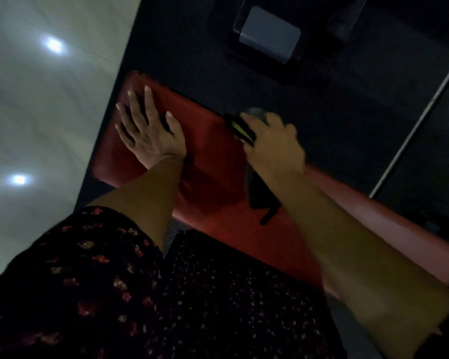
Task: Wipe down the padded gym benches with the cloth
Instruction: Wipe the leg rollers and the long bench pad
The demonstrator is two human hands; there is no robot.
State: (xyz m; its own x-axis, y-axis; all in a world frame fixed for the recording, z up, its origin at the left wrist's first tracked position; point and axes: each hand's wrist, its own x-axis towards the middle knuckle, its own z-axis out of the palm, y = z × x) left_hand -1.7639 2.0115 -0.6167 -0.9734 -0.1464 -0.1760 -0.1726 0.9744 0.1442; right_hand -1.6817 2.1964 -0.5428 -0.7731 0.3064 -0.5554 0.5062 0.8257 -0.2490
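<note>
A red padded bench [210,156] runs from the upper left to the lower right of the head view. My left hand [148,128] lies flat on its far end, fingers spread and straight. My right hand [272,141] is at the bench's far edge, blurred, gripping a dark cloth with yellow stripes [240,128]. A grey part of the cloth shows above the knuckles, and a dark tail of it [262,200] hangs down onto the pad below the wrist.
Dark rubber matting [309,112] lies beyond the bench, with a grey block in a black frame [267,35] on it. Pale glossy floor tiles [42,99] spread to the left. A light metal bar [420,125] runs diagonally at right. My patterned dark clothing fills the bottom.
</note>
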